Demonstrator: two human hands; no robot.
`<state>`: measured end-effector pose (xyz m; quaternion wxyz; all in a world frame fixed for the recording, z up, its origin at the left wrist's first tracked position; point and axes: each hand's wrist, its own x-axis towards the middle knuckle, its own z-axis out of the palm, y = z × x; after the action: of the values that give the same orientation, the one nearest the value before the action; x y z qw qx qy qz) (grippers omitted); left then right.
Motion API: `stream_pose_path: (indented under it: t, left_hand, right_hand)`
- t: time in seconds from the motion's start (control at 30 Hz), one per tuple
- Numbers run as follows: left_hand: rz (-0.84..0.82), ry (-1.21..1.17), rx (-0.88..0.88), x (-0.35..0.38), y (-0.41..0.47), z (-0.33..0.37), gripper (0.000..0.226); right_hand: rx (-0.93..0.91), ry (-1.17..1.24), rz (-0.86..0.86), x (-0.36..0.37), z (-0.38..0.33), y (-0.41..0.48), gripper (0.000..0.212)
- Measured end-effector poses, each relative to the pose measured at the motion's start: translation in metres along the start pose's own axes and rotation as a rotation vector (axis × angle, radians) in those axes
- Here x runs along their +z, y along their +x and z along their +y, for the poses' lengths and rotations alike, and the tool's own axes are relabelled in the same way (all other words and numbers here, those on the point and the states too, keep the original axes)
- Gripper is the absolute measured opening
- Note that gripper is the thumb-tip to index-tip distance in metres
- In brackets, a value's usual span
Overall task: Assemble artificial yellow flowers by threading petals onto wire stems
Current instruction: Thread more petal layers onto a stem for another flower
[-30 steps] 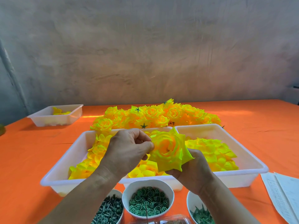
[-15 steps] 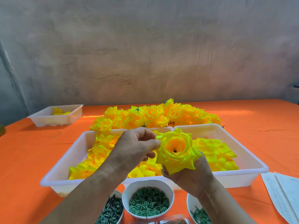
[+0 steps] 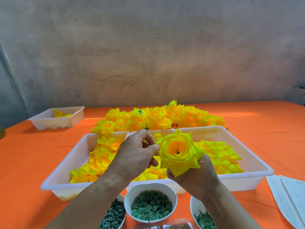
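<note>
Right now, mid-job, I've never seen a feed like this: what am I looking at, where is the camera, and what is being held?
No machine here: these are a person's two bare hands, filmed by one camera worn on the head, looking forward and down. The right hand holds a layered yellow fabric flower from below; the left hand pinches its edge with its fingers. On the orange-covered table sit white plastic trays of loose yellow petals, a pile of finished yellow flowers behind them, and white round bowls of small green parts in front. White printed papers lie at the right.
</note>
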<state>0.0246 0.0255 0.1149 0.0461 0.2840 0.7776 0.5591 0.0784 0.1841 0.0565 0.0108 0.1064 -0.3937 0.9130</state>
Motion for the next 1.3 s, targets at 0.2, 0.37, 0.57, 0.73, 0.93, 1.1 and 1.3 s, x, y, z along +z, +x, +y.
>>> stream_pose_path:
  t: [0.2, 0.37, 0.57, 0.73, 0.93, 1.1, 1.3]
  left_hand:
    - [-0.107, -0.221, -0.195, 0.001, 0.000, 0.004, 0.016]
    - [-0.133, -0.219, -0.208, 0.003, 0.002, 0.008, 0.011]
    - [-0.044, -0.114, -0.114, 0.004, -0.001, 0.001, 0.015]
    - [0.008, -0.146, -0.132, 0.004, 0.001, -0.003, 0.015]
    - [0.041, -0.207, -0.146, 0.004, 0.000, -0.008, 0.012]
    - [0.143, -0.252, -0.134, 0.002, 0.000, -0.008, 0.007]
    - [0.068, -0.316, -0.201, 0.004, -0.006, -0.001, 0.015]
  right_hand:
    - [0.029, 0.083, 0.100, -0.013, -0.001, 0.001, 0.036]
    - [0.072, 0.050, 0.053, -0.011, 0.000, -0.001, 0.028]
    - [0.072, -0.040, 0.214, -0.011, 0.005, 0.005, 0.034]
    - [0.047, -0.108, 0.287, -0.006, 0.007, 0.007, 0.022]
    - [0.011, -0.090, 0.287, -0.004, 0.009, 0.008, 0.017]
    - [-0.001, -0.094, 0.337, -0.006, 0.006, 0.011, 0.017]
    - [-0.041, -0.099, 0.494, -0.009, 0.007, 0.017, 0.016]
